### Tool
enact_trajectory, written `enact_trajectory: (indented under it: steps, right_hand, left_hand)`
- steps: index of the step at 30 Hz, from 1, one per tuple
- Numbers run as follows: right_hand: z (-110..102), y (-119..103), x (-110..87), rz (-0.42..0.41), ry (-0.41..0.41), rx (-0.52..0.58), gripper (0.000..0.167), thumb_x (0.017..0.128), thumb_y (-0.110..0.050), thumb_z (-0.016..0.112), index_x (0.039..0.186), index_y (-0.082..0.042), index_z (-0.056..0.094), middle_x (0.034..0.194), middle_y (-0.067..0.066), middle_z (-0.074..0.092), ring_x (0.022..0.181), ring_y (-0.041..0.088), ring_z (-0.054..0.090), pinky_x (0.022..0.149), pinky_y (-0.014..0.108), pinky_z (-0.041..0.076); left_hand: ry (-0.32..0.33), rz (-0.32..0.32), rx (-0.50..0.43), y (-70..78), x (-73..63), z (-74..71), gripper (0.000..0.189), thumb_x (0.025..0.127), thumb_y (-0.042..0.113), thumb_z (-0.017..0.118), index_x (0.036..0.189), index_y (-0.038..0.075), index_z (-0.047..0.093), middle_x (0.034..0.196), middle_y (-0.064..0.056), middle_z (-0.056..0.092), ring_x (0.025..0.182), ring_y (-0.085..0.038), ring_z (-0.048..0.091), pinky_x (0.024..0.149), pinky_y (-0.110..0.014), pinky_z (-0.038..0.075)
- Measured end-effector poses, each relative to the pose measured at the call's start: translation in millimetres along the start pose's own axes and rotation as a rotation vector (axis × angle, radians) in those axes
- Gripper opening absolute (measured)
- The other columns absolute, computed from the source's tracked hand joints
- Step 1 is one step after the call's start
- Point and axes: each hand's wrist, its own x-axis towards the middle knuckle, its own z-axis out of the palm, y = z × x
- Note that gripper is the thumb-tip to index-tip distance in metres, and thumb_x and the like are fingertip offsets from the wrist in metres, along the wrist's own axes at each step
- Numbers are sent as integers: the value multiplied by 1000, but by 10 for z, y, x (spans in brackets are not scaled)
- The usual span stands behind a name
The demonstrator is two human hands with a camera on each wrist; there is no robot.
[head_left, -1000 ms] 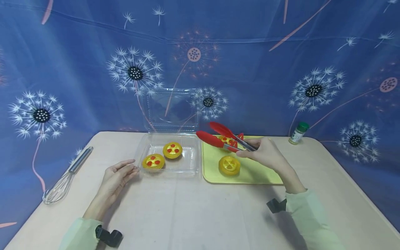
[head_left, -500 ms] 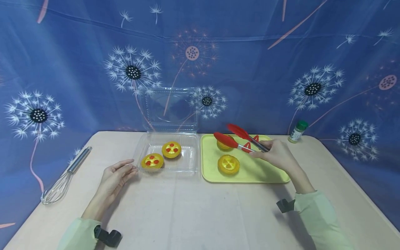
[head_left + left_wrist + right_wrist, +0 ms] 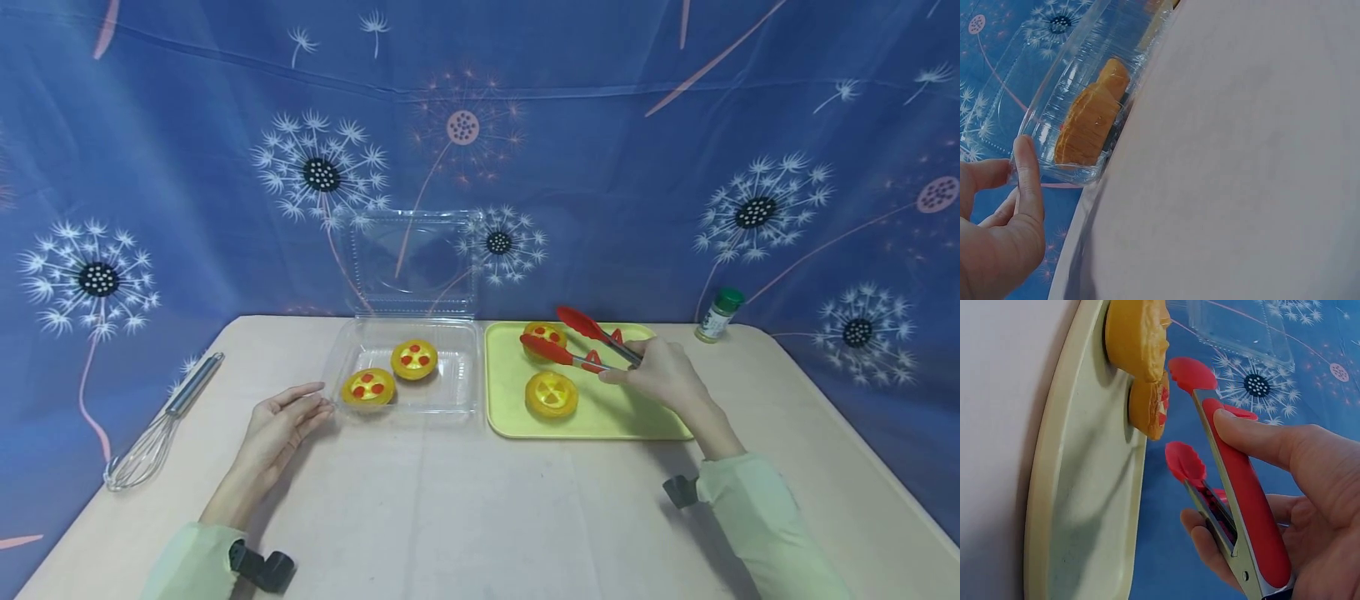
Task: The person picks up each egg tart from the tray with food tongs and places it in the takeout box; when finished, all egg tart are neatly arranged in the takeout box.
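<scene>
My right hand (image 3: 663, 375) grips metal tongs (image 3: 546, 348) with red tips, their arms spread and nothing between them. They hover above the yellow tray (image 3: 615, 425). On it, a toy tart with red dots (image 3: 543, 336) lies behind the tongs' near tip, and a plain yellow tart (image 3: 551, 395) sits closer to the front. In the right wrist view the tips stand apart from both tarts. My left hand (image 3: 285, 429) pinches the front left corner rim of the clear plastic container (image 3: 1079, 69). Two red-dotted tarts (image 3: 414, 360) are inside it, and its lid is raised.
A whisk (image 3: 161, 425) lies at the table's left edge. At the back right stands a small green-capped bottle (image 3: 718, 317). A blue dandelion-print curtain (image 3: 600, 183) hangs right behind the table.
The tongs and my right hand have moved right over the tray, baring the red-dotted tart there. My left hand stays at the container.
</scene>
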Motion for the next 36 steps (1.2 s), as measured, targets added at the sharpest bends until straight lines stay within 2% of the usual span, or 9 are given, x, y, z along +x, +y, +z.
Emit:
enact_trajectory:
  steps: [4,6,10,13,18,25,30,36]
  right_hand:
    - [25,-24,19,-3,-9,-4,61,76,-36,81,119,4,65,53,-4,28,47,13,24,41,23,19]
    - [41,-35,25,-5,-14,-12,58,77,-36,81,115,4,66,53,-4,27,47,13,23,42,23,19]
    - [77,-61,45,-12,-1,-43,63,77,-33,82,121,8,63,53,-5,26,48,12,23,44,24,22]
    - [99,-77,54,-18,4,-53,71,78,-32,81,130,9,57,51,-5,26,47,11,23,43,24,24]
    - [113,-87,60,-27,0,-63,68,79,-32,81,129,7,58,50,-6,24,47,12,21,41,23,21]
    - [125,-67,71,-2,20,-71,64,79,-33,79,128,4,61,53,-4,22,53,16,26,43,25,19]
    - [133,-36,78,-11,34,-53,66,79,-34,80,127,5,61,52,-5,23,50,14,22,42,24,16]
    - [99,-22,45,-35,43,-19,60,79,-34,80,123,4,65,53,-5,31,51,14,27,44,24,22]
  left_hand:
    - [2,-3,-7,-5,2,-4,35,99,5,56,129,-9,47,89,-2,70,86,-8,69,86,-18,59]
    - [5,-5,-3,-7,4,-6,36,99,5,56,130,-10,46,89,-2,69,86,-7,69,86,-18,59]
    - [5,0,14,-8,10,-15,43,99,5,55,135,-14,40,91,-2,69,88,-8,69,88,-18,59]
    - [3,9,15,-12,11,-19,42,100,5,54,135,-14,40,91,-3,69,89,-8,69,88,-19,59]
    - [3,20,-2,-22,14,-11,31,99,3,54,127,-9,49,87,-2,69,85,-8,69,87,-20,59]
    - [10,5,-11,-28,21,2,38,99,2,52,132,-14,41,85,-2,69,83,-8,69,86,-19,60]
    - [7,7,-12,-23,19,2,40,99,2,52,134,-15,40,86,-2,69,83,-8,69,86,-19,60]
    - [2,7,-6,-27,28,-5,42,99,2,52,135,-16,38,86,-2,69,84,-8,69,86,-19,59]
